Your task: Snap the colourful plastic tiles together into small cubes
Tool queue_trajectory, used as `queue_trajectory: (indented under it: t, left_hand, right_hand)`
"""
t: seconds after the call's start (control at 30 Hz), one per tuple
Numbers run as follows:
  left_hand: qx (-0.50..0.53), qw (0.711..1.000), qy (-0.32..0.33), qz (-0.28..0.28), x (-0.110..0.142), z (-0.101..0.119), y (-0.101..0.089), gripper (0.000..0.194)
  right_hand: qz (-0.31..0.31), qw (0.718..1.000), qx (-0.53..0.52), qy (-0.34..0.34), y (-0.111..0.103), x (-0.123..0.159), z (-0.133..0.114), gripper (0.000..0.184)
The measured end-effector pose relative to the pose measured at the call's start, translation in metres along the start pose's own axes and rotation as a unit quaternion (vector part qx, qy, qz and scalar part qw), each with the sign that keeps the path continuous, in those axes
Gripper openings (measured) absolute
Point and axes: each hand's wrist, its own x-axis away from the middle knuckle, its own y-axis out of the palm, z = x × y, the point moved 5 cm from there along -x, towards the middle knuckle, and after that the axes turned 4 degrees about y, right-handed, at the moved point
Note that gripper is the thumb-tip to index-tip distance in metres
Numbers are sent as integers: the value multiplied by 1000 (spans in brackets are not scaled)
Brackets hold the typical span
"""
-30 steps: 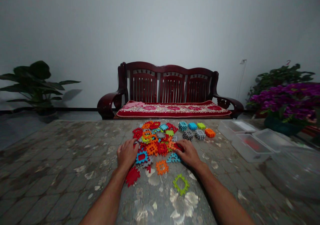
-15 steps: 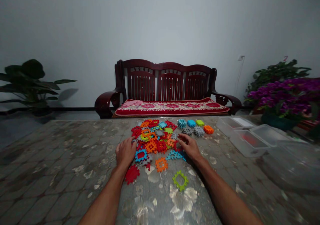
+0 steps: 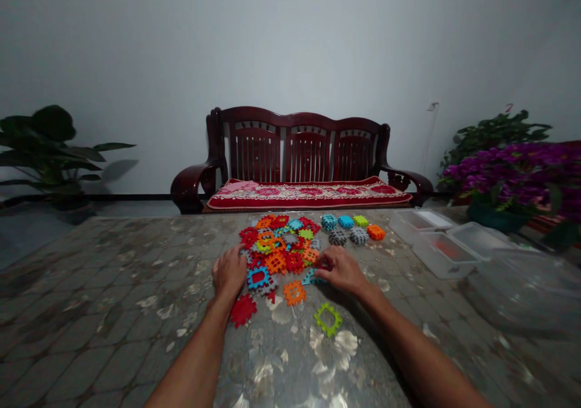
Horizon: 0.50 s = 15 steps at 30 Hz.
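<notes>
- Left hand [image 3: 229,271]: flat, palm down and open at the near edge of the heap, fingertips touching the pieces; no held piece was visible.
- Right hand [image 3: 341,270]: fingers drawn narrow at the heap's right edge, beside a red piece [image 3: 321,264]; the fingers hid whether it was gripped.
- Heap of toothed plastic building pieces [image 3: 276,244]: overlapping red, orange, blue, lime and grey pieces, between and beyond the hands.
- Six single-colour stacks [image 3: 349,229]: in two rows beyond the right hand, apart from the heap.
- Loose pieces: a red piece [image 3: 242,310] just nearer than the left hand; an orange piece [image 3: 295,293] between the hands; a lime-green frame piece [image 3: 327,319] nearer than the right hand.
- Progress: most pieces lay unstacked in the heap; only the six stacks were grouped by colour.
- Clear plastic boxes [image 3: 442,255]: right of the right hand on the patterned tabletop [image 3: 113,275], with a red patch showing through one.
- Hidden or unclear: both hands covered parts of the heap, its lower layers could not be seen, and the number of pieces per stack could not be told. A large clear container [image 3: 526,293] at far right was indistinct.
</notes>
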Motion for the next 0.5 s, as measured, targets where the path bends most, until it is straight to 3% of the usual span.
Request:
queue_trajectory:
  t: [0.17,0.5]
  left_hand:
    - [21,1000,-21,8,-4,-4,-1,42]
    - [28,999,-37,17,-10,-9,1,38]
  right_hand:
    - [-17,999,24,-38,11,25,3,37]
    - [-29,987,128,-95,27,22,-4,21]
